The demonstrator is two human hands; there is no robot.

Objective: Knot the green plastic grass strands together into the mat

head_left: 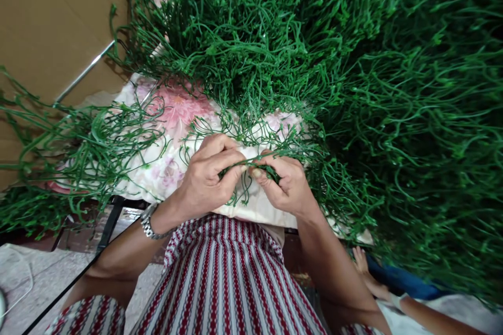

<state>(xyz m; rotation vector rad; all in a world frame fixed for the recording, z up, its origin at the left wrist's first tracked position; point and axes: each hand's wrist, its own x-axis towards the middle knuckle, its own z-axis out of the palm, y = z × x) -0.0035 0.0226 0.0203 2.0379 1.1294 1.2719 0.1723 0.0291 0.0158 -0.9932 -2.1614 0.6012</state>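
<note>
Curled nearly closed, the left hand (pixel 210 178) and right hand (pixel 288 183) pinched thin green stems (pixel 249 162) between them above a flower-printed cloth (pixel 178 107), near a large green heap (pixel 393 110); a metal-linked band (pixel 148 222) circled the left wrist (pixel 167 214).

Legible text, numbers or signs: none. Brown panel (pixel 58 15), upper left: no readable print. Wristwatch (pixel 148 221), lower left: no lettering made out. Right edge dim, blurred; small marks may go unread.

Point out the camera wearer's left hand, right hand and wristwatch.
Left hand (pixel 207 178): head view, back of the hand.
Right hand (pixel 288 184): head view, thumb side.
Wristwatch (pixel 146 223): head view, metal bracelet.
</note>
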